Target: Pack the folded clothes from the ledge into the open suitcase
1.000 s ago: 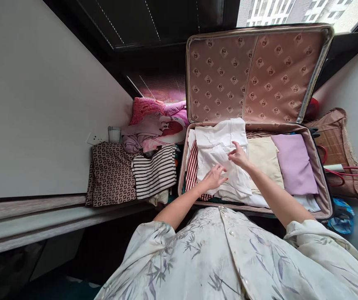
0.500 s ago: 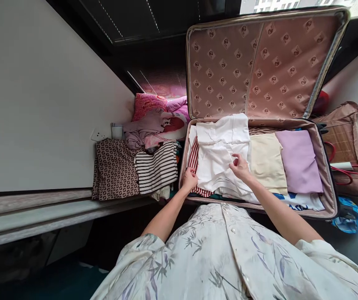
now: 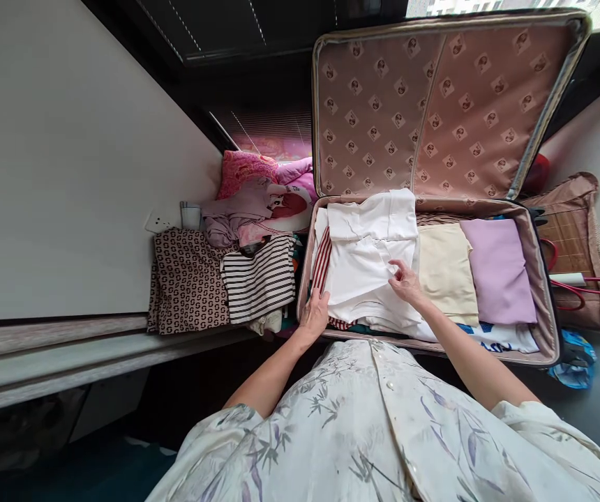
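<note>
An open suitcase (image 3: 543, 328) lies in front of me, its patterned pink lid (image 3: 425, 104) standing upright. Folded clothes fill it: a white garment (image 3: 368, 265) on the left, a cream one (image 3: 446, 272) in the middle, a lilac one (image 3: 499, 268) on the right. My left hand (image 3: 315, 314) rests at the near left edge of the white garment, over a red-striped piece (image 3: 322, 261). My right hand (image 3: 407, 282) lies on the white garment, fingers pinching its fabric.
Left of the suitcase lie a black-and-white striped top (image 3: 258, 279), a brown patterned garment (image 3: 188, 282) and a pink heap (image 3: 263, 199) against a white wall. A woven brown bag (image 3: 575, 237) with red handles stands to the right. A bench edge (image 3: 70, 355) runs at lower left.
My left hand moved from the top of the white garment down to its near left edge. My right hand stayed on the garment, shifting slightly toward me.
</note>
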The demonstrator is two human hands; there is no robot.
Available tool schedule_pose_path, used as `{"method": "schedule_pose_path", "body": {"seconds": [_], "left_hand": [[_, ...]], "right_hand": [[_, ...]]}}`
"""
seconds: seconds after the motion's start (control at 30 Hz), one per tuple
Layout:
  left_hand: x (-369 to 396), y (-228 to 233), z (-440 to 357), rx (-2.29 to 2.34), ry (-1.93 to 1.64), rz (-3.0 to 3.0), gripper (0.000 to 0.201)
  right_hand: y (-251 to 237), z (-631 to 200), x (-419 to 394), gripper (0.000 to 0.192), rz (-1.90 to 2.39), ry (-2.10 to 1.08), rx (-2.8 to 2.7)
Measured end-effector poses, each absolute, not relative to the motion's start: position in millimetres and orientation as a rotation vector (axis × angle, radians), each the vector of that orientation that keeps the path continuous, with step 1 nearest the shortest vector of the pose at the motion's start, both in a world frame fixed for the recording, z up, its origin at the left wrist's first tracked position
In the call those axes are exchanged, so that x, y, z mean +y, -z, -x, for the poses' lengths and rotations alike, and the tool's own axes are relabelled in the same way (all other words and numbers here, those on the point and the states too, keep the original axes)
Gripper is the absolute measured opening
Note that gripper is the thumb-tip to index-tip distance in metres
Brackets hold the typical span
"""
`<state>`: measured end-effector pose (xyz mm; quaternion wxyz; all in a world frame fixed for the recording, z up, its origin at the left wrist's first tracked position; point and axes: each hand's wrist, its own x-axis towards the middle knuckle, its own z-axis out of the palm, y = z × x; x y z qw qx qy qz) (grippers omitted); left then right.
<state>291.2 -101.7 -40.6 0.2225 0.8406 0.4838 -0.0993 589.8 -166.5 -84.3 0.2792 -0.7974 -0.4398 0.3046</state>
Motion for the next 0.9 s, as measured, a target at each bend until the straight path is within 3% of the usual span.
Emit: {"method": "schedule_pose_path", "body": {"seconds": [0.13, 0.27, 0.37, 0.47, 0.57, 0.63, 0.77, 0.9], "left_hand": [[-100.4, 29.1, -290.9, 1.321, 0.388, -2.432, 0.031], [-91.7, 28.1, -301.4, 1.203, 0.192, -2.419, 0.021], [-71.3, 35.0, -305.7, 1.026, 0.274, -2.213, 0.008], [-28.8, 38.1, -315.7, 0.978, 0.033, -1.976, 0.008], [32.7, 35.0, -343.2, 1.118, -0.474, -1.793, 0.007], [74.9, 33.4, -370.7, 1.286, -0.634, -1.685, 0.011], [133.8, 40.7, -427.0, 1.553, -0.601, -1.44, 0.015], [151.9, 56.9, -459.4, 1.519, -0.6, -1.371, 0.026]], "right_hand": [[80.0, -585.2, -169.0, 0.04, 2.222, -0.885, -1.554], [73.6, -575.9, -167.9, 0.036, 2.268, -0.541, -1.725], [73.7, -587.2, -158.3, 0.024, 2.199, -0.704, -1.787], [73.0, -622.8, -138.2, 0.021, 2.173, -0.787, -1.512], [64.0, -670.9, -109.7, 0.036, 2.16, -0.62, -1.156], [54.3, -699.5, -89.0, 0.044, 2.151, -0.549, -1.005], [39.4, -730.9, -51.4, 0.042, 2.15, -0.594, -0.739], [42.8, -732.0, -20.9, 0.032, 2.089, -0.723, -0.595]]}}
